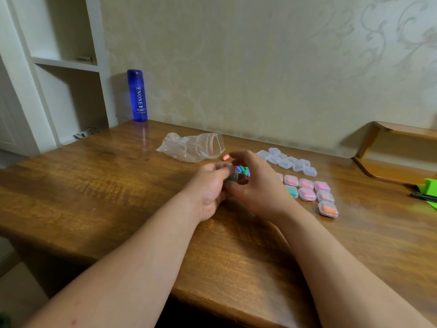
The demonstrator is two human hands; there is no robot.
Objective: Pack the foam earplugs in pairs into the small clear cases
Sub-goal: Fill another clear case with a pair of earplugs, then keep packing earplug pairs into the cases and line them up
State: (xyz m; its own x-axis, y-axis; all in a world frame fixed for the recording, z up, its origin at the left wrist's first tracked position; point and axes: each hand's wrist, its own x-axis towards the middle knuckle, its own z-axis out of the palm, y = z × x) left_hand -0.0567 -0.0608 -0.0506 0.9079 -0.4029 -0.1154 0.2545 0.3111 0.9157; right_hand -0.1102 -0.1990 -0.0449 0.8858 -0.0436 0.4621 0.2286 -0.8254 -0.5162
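My left hand [209, 188] grips a small clear case [231, 175] with something green inside, held over the middle of the table. My right hand [257, 183] meets it from the right, fingers curled at the case, partly hiding a small heap of loose green and blue earplugs [243, 169]. One pink earplug [225, 157] lies alone beyond the hands. Several empty clear cases [287, 162] are grouped at the back right. In front of them sit several closed cases filled with pink, green and orange plugs [307, 192].
A crumpled clear zip bag [192, 146] lies behind the hands. A blue bottle [137, 95] stands at the back left by the wall. White shelves [66, 65] rise on the left. A green object and a black pen [425, 197] lie at the right edge.
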